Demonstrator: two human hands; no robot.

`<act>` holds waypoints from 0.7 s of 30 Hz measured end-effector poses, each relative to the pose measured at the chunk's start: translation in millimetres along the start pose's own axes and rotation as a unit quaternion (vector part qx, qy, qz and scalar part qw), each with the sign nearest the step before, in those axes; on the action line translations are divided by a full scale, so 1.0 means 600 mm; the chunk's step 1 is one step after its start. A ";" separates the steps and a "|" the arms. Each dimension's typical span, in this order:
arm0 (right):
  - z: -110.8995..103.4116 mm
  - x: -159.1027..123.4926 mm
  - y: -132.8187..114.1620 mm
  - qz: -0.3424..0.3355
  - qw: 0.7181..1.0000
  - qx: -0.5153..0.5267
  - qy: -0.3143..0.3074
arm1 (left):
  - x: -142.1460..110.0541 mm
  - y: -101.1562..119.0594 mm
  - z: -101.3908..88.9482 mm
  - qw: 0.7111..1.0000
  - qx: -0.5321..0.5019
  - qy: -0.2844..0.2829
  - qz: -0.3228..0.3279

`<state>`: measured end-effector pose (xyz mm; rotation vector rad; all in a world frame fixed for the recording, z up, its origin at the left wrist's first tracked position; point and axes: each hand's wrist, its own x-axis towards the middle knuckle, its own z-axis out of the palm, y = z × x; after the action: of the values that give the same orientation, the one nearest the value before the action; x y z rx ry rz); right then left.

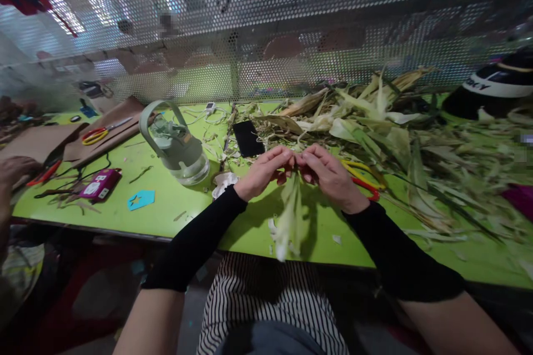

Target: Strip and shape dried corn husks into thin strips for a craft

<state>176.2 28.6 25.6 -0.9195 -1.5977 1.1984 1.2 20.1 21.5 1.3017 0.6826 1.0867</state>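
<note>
My left hand (268, 171) and my right hand (328, 175) meet over the front part of the green table. Both are closed, with the fingertips pinching the upper end of a pale corn husk (291, 222). Its leafy end hangs loose between them toward the table edge and is slightly blurred. Just behind my right hand lie scissors with yellow and red handles (365, 180), partly covered by it. A black phone (249, 138) rests beyond my left hand, and a crumpled white tissue (225, 183) sits beside that wrist.
A heap of corn husks (375, 116) spreads across the right. To the left stand a water bottle (179, 147), a magenta box (100, 184) and a blue tag (140, 199). Scissors (95, 136) lie on brown paper (83, 152). Another person's hand (19, 169) appears at the left edge.
</note>
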 end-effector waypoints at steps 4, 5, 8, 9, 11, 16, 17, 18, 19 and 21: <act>0.001 -0.007 0.002 -0.030 0.999 -0.025 0.006 | 0.002 -0.003 0.011 0.997 -0.057 0.035 -0.047; 0.000 -0.008 0.002 -0.038 0.998 -0.053 0.005 | 0.003 -0.001 0.011 0.996 -0.053 0.041 -0.052; -0.003 -0.010 0.000 -0.062 0.985 -0.159 0.001 | 0.003 0.007 0.009 0.995 -0.036 0.064 -0.060; -0.003 -0.011 -0.001 -0.071 0.979 -0.189 0.002 | 0.003 0.010 0.008 0.995 -0.033 0.070 -0.062; -0.003 -0.012 -0.003 -0.081 0.971 -0.226 0.000 | 0.001 0.016 0.006 0.994 -0.031 0.077 -0.065; 0.000 -0.010 -0.005 -0.088 0.968 -0.235 -0.008 | 0.001 0.017 0.005 0.994 -0.028 0.082 -0.069; 0.000 -0.009 -0.003 -0.086 0.970 -0.227 -0.010 | 0.001 0.015 0.005 0.993 -0.026 0.085 -0.071; 0.001 -0.007 0.000 -0.081 0.974 -0.213 -0.014 | 0.002 0.012 0.005 0.993 -0.024 0.087 -0.075; 0.000 -0.005 0.003 -0.071 0.979 -0.193 -0.018 | 0.003 0.008 0.006 0.993 -0.022 0.084 -0.077; -0.001 -0.001 0.010 -0.046 0.988 -0.144 -0.024 | 0.006 -0.001 0.005 0.995 -0.006 0.071 -0.071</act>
<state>177.1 29.9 19.9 -0.9911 -1.8653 0.9466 5.7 22.2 22.0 1.1550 0.8602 1.0723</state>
